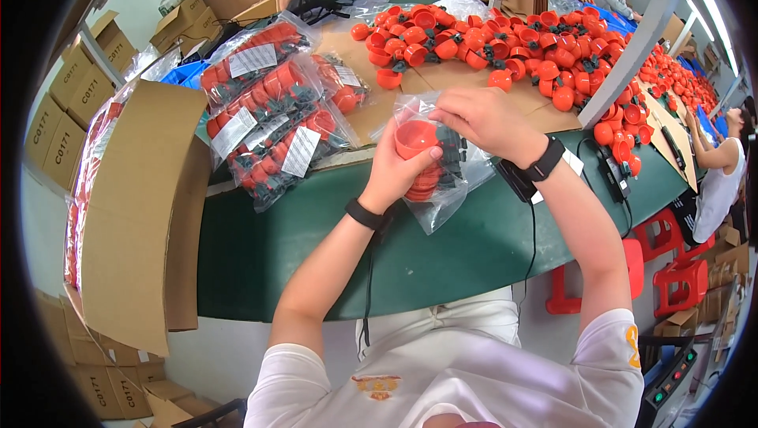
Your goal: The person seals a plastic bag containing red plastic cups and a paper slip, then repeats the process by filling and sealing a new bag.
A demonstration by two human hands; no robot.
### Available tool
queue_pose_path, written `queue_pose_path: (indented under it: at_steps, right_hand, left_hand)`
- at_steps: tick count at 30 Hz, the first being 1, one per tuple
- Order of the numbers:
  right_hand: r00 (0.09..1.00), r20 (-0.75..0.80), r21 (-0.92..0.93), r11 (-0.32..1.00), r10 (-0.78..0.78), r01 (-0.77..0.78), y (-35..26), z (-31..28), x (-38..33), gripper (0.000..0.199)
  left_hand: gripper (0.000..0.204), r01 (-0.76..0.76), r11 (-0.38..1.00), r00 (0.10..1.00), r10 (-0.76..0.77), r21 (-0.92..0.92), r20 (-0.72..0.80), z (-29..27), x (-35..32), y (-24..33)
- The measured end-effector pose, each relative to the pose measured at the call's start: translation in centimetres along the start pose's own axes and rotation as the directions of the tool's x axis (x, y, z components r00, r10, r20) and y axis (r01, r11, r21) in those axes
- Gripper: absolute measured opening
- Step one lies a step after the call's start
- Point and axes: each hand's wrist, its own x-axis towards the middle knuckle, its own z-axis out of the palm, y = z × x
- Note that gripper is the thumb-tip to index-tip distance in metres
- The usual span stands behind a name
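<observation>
Over the near part of the table, my left hand (397, 166) is closed around a clear plastic bag (430, 219) with a stack of orange-red cups inside. One red cup (414, 137) faces up at the top of the stack, with my left thumb against it. Dark green fittings (452, 152) show along the stack's right side. My right hand (496, 122) reaches in from the right, its fingers pinched at the bag's upper edge beside the cup. Exactly what lies between the right fingertips is partly hidden.
Filled, labelled bags (272, 124) lie piled at left, next to an open cardboard box (130, 215). Beyond my hands, a heap of loose red cups (489, 45) covers cardboard. A metal post (636, 41) rises at right, near black cables. Other people work at the far side and right.
</observation>
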Motion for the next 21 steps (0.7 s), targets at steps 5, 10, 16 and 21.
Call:
queue_pose_path:
  at_steps: [5,10,16,21]
  right_hand:
    - [0.963,0.222,0.078,0.982,0.152,-0.172,0.1,-0.4,1.5,0.023]
    - [0.958,0.285,0.298,0.951,-0.009,-0.08,-0.2,0.3,1.9,0.03]
    - [0.767,0.632,0.159,0.95,0.111,-0.269,0.3,1.3,2.5,0.035]
    - [0.776,0.627,0.197,0.949,0.071,-0.246,0.6,2.2,1.7,0.035]
  left_hand:
    - [0.081,0.046,0.998,0.994,-0.041,-0.047,0.097,-0.6,-0.1,-1.0]
    - [0.077,0.102,0.993,0.988,-0.095,-0.054,0.121,-0.8,0.1,-1.0]
    - [0.081,0.05,0.998,0.993,-0.045,-0.045,0.108,-0.4,-0.1,-1.8]
    - [0.077,0.047,0.998,0.985,-0.042,-0.03,0.166,0.0,-0.1,-1.7]
